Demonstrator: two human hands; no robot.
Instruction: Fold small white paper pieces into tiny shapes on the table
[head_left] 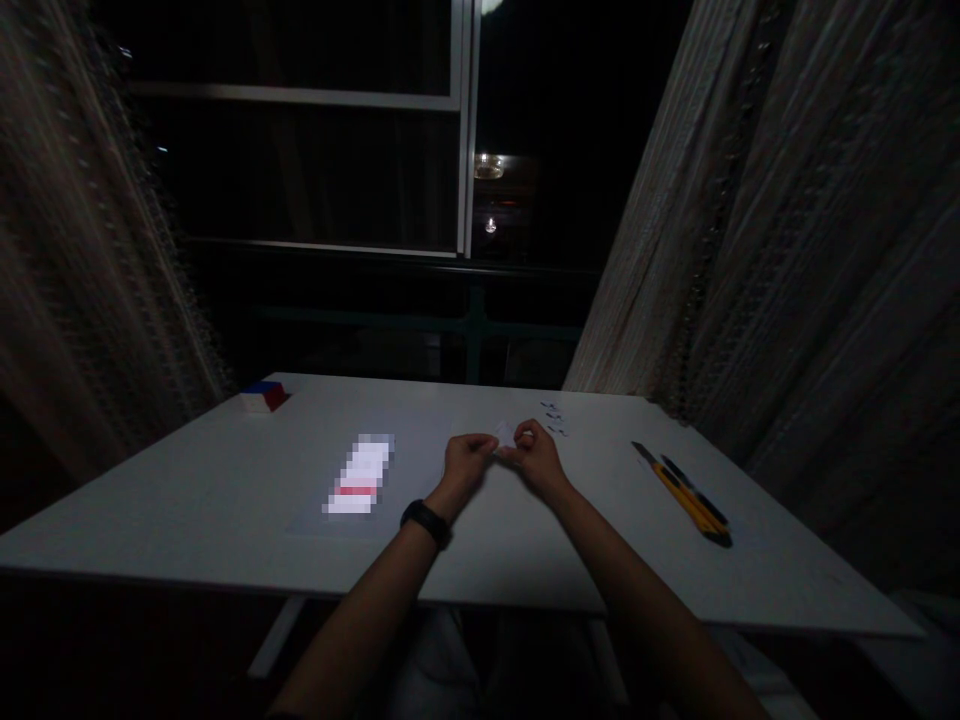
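Above the middle of the white table [502, 540], my two hands meet around a small piece of white paper [504, 436]. My left hand [469, 462], with a dark band on its wrist, pinches the paper's left side between thumb and fingertips. On the other side, my right hand [536, 455] has its fingers curled in and its thumb against the paper's lower right edge. Just beyond my right hand lie several small dark marks or pieces [553, 417], too small to name. Dim light hides the paper's exact shape.
A glowing phone-like screen [361, 475], pixelated, lies left on a pale sheet [307, 520]. A colour cube [263, 396] sits at the far left corner. On the right are a yellow utility knife [690, 503] and a dark pen [694, 488]. Curtains [630, 250] flank the dark window.
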